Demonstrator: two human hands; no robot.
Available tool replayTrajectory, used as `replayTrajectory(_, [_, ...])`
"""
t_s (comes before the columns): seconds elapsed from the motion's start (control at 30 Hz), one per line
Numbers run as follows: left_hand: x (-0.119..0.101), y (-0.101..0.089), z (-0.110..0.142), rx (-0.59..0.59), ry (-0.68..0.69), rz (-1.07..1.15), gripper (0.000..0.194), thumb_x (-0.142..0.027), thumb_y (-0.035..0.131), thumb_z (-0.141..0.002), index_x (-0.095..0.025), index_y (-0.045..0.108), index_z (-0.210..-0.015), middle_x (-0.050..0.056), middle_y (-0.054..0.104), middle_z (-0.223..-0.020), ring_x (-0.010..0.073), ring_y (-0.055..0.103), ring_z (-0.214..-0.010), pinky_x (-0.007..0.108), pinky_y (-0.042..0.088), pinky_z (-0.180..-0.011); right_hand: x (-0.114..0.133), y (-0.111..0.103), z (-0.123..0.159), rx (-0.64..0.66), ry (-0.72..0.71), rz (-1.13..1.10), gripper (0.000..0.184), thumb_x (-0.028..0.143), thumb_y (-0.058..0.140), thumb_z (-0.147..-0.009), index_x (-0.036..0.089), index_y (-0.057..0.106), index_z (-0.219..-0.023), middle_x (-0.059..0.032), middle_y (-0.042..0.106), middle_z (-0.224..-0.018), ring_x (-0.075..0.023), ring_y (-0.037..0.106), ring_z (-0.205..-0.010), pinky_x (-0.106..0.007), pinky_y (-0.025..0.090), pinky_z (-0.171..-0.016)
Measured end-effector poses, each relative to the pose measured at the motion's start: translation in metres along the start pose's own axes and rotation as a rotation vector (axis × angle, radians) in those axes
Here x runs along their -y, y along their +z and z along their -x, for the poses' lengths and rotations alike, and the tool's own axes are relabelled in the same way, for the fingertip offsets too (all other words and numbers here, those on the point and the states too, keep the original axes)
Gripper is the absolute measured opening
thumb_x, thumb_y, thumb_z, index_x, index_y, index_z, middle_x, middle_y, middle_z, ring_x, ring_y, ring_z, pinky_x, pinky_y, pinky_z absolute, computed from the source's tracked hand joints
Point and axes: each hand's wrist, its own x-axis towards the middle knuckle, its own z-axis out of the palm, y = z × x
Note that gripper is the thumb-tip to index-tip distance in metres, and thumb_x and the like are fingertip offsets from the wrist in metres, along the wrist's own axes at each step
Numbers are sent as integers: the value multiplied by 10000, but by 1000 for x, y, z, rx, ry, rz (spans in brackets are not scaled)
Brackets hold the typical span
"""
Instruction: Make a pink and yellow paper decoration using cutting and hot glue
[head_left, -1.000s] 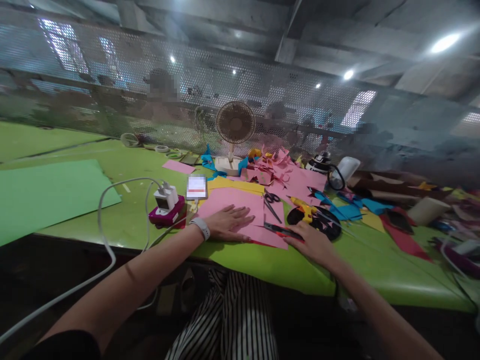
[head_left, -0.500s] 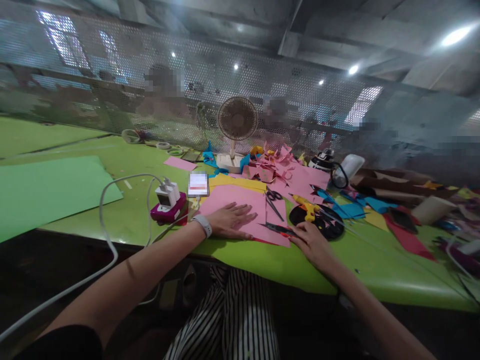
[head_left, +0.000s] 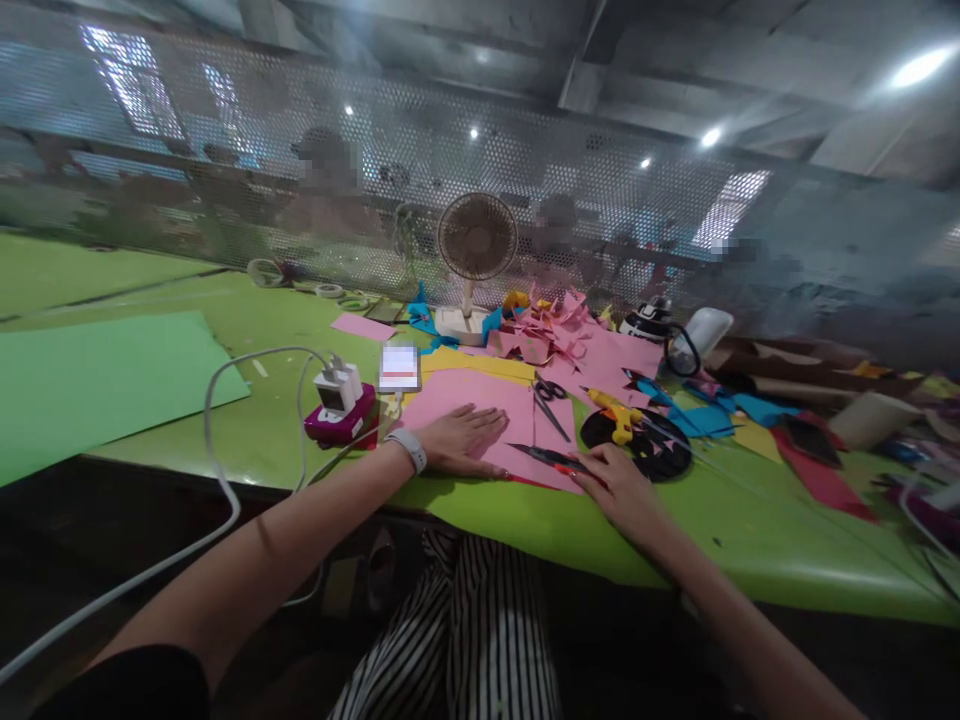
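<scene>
My left hand (head_left: 463,441) lies flat with its fingers stretched out on a sheet of pink paper (head_left: 442,392). A pale band circles that wrist. On the right, my right hand (head_left: 619,490) is closed round the handles of scissors (head_left: 541,455) with dark blades and some red at the grip. Their blades lie low over the pink paper, tips pointing left toward my left hand. A second pair of scissors with black handles (head_left: 551,388) rests on the paper just beyond. Yellow paper (head_left: 480,366) shows behind the pink sheet, and a thin red edge shows under its front.
A yellow glue gun (head_left: 619,415) sits on a black round tray (head_left: 667,455) right of my right hand. Chargers stand on a purple power strip (head_left: 341,420) beside a phone (head_left: 399,368). Behind are a fan (head_left: 478,238) and pink scraps (head_left: 551,325). Green paper (head_left: 120,375) lies left.
The scissors in my right hand have shifted slightly left over the pink paper, and their blades look closer together. My left hand stays flat in place.
</scene>
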Motion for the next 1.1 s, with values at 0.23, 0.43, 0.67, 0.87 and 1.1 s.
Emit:
replayTrajectory(0.23, [1, 1, -1, -6, -2, -2, 869, -703, 290, -821, -170, 53, -1465, 92, 99, -1526, 218, 94, -1398, 392, 34, -1122, 5, 3, -2, -22, 17, 30, 309, 329, 483, -893, 190, 638, -1121, -91, 563, -963, -223, 553, -912, -341, 463, -808])
replayTrajectory(0.43, [2, 3, -1, -8, -2, -17, 881, -708, 280, -818, -145, 71, -1462, 100, 106, -1524, 218, 97, -1398, 389, 34, -1121, 14, 4, -6, 9, 9, 31, 305, 319, 483, -897, 170, 633, -1117, -93, 556, -970, -223, 542, -920, -338, 459, -826])
replayTrajectory(0.67, [0, 2, 0, -5, -11, 2, 882, -715, 279, -814, -158, 63, -1464, 86, 93, -1527, 214, 89, -1399, 390, 35, -1122, 14, 4, -5, 5, 20, 50, 321, 338, 468, -903, 169, 626, -1127, -93, 552, -965, -227, 541, -928, -339, 459, -828])
replayTrajectory(0.87, [-2, 0, 1, -4, -15, 28, 894, -729, 293, -803, -170, 70, -1465, 92, 103, -1525, 231, 98, -1397, 398, 40, -1121, 20, 7, -9, -10, -6, 33, 305, 320, 482, -896, 179, 632, -1120, -93, 556, -983, -225, 542, -937, -337, 462, -835])
replayTrajectory(1.1, [-4, -2, 1, -3, -19, 59, 869, -715, 306, -810, -199, 59, -1465, 77, 93, -1529, 226, 84, -1399, 398, 27, -1123, 17, 5, -6, -17, 10, 21, 321, 344, 467, -898, 193, 634, -1126, -90, 561, -977, -216, 560, -928, -322, 472, -811])
